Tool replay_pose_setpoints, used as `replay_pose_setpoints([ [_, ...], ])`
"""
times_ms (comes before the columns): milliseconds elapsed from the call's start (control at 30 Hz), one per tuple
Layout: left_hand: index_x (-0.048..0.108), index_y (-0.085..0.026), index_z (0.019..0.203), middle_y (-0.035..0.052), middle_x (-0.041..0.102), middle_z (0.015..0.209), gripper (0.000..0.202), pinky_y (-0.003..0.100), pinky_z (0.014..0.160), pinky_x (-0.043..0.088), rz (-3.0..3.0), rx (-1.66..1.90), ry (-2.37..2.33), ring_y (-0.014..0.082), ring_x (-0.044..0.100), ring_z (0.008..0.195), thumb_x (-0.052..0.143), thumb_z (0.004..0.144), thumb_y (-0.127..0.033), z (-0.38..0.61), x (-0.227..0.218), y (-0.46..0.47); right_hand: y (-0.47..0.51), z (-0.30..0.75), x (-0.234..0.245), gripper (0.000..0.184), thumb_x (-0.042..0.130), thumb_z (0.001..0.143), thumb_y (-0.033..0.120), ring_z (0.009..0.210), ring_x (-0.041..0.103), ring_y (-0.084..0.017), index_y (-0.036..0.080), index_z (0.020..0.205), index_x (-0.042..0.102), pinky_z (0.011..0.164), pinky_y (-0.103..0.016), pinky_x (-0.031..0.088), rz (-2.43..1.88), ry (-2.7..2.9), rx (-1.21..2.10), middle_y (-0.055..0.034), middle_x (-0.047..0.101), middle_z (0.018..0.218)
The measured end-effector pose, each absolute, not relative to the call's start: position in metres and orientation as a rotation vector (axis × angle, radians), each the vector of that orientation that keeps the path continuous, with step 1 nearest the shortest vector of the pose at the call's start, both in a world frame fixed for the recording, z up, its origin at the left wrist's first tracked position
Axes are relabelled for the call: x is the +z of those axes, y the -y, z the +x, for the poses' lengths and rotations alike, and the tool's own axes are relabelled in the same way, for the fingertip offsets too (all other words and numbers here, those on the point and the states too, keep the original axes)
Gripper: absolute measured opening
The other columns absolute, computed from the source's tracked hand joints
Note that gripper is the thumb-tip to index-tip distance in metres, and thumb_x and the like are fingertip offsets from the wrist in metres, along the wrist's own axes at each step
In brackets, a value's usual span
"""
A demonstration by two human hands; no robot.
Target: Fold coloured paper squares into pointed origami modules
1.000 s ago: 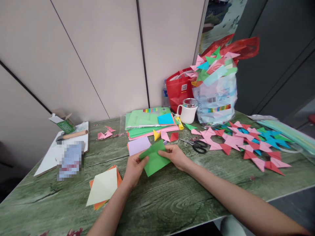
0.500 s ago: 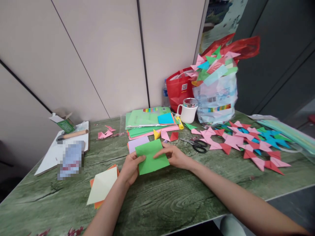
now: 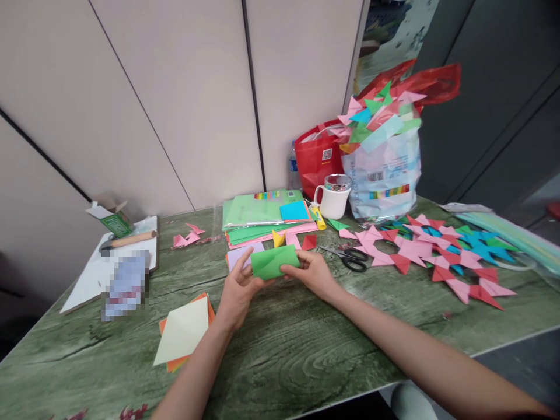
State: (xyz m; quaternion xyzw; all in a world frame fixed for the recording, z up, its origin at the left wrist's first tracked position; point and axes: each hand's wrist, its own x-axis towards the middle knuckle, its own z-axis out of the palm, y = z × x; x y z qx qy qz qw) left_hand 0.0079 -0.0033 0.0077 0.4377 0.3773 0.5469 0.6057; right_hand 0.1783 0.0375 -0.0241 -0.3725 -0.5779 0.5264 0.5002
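Observation:
A sheet of green paper [image 3: 275,262], bent over on itself, is held above the table between both hands. My left hand [image 3: 240,289] grips its left end, with fingers behind and the thumb along the lower edge. At the right end my right hand [image 3: 312,272] pinches the paper, its thumb lying on the front. Just behind the green paper lies a lilac sheet [image 3: 245,255], partly hidden. Small folded pieces in yellow [image 3: 278,238] and red [image 3: 309,242] rest beyond it. Scissors with black handles [image 3: 353,259] lie to the right of my right hand.
Cream and orange sheets [image 3: 184,331] lie left of my left forearm. A packet of coloured paper [image 3: 258,211] and a white mug [image 3: 333,198] stand farther back. Folded pink and red pieces [image 3: 415,251] spread rightward, before a full plastic bag [image 3: 385,175].
The green sheet was flat and square; now it is doubled over into a narrower strip. My left thumb has moved to its lower edge, and my right thumb now presses its front.

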Motion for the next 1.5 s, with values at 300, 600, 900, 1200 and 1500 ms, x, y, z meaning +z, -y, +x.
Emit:
replay_pose_setpoints([
  [300,0.055,-0.019,0.114,0.0034,0.066,0.085,0.057,0.032,0.061,0.056,1.065,1.320,-1.113,0.0178,0.063,0.073,0.072,0.060,-0.026,0.008,0.002,0.003,-0.026,0.177,-0.011,0.054,0.070,0.064,0.032,0.068,0.060,-0.015,0.023,0.111,0.044,0.058,-0.025,0.049,-0.814,1.478,1.306,-0.0002,0.061,0.079],
  [600,0.065,-0.017,0.094,0.0026,0.068,0.076,0.039,0.030,0.054,0.056,1.051,1.270,-1.101,0.0165,0.063,0.064,0.074,0.057,-0.027,0.008,-0.001,0.002,-0.031,0.178,-0.017,0.030,0.070,0.062,0.036,0.070,0.058,-0.017,0.019,0.086,0.066,0.060,-0.028,0.046,-0.931,1.529,1.106,-0.0030,0.067,0.082],
  [900,0.065,-0.017,0.091,0.0017,0.069,0.071,0.036,0.029,0.054,0.054,1.053,1.257,-1.104,0.0153,0.062,0.060,0.073,0.059,-0.029,0.009,-0.001,0.002,-0.032,0.179,-0.017,0.027,0.070,0.063,0.037,0.060,0.052,-0.015,0.019,0.082,0.069,0.053,-0.026,0.041,-0.990,1.570,1.042,-0.0017,0.066,0.072],
  [1200,0.066,-0.016,0.090,-0.0005,0.068,0.062,0.029,0.018,0.052,0.044,1.132,1.287,-1.115,0.0088,0.058,0.052,0.071,0.063,-0.025,0.007,-0.004,0.001,-0.031,0.180,-0.014,0.027,0.070,0.062,0.038,0.054,0.047,-0.012,0.017,0.080,0.070,0.048,-0.023,0.035,-1.034,1.591,0.998,-0.0017,0.065,0.069],
  [1500,0.066,-0.015,0.089,-0.0008,0.066,0.059,0.027,0.018,0.051,0.041,1.144,1.296,-1.138,0.0084,0.055,0.050,0.070,0.064,-0.023,0.008,-0.003,0.002,-0.029,0.178,-0.012,0.030,0.072,0.059,0.035,0.049,0.043,-0.010,0.016,0.082,0.067,0.045,-0.022,0.032,-1.000,1.506,1.093,0.0005,0.060,0.062],
])
